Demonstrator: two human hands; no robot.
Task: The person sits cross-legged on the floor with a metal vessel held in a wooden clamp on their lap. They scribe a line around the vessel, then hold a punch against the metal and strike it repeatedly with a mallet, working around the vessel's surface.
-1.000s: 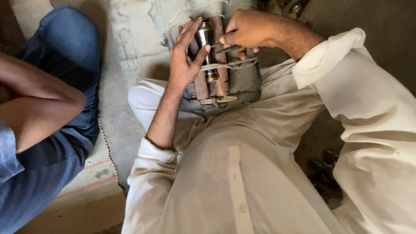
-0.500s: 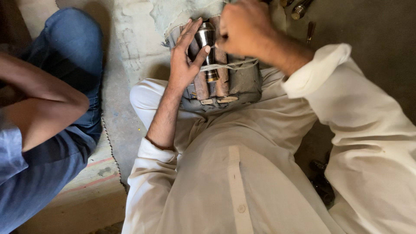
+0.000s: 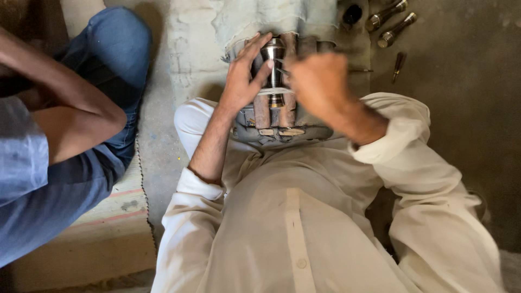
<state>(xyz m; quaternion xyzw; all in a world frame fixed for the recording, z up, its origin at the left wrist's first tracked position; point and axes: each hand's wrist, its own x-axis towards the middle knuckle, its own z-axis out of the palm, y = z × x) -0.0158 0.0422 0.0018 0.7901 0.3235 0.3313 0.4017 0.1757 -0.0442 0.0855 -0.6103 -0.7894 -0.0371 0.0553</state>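
Observation:
A grey metal part (image 3: 282, 122) with rusty brown bars and a shiny steel cylinder (image 3: 273, 51) in its middle rests against my lap. My left hand (image 3: 244, 81) lies flat on its left side, fingers spread and touching the cylinder. My right hand (image 3: 317, 81) is blurred, closed in a fist over the part's right side. A thin dark tool tip shows at the fist near the cylinder; what the fist grips is hidden.
Another person in blue clothes (image 3: 65, 163) sits at the left on a mat (image 3: 108, 217). Two metal bolts (image 3: 391, 21) and a small dark pin (image 3: 399, 62) lie on the dark floor at the upper right. A pale cloth (image 3: 271, 16) lies beyond the part.
My right hand has swung down and towards me over the part and is now blurred. My left hand stays pressed on the cylinder.

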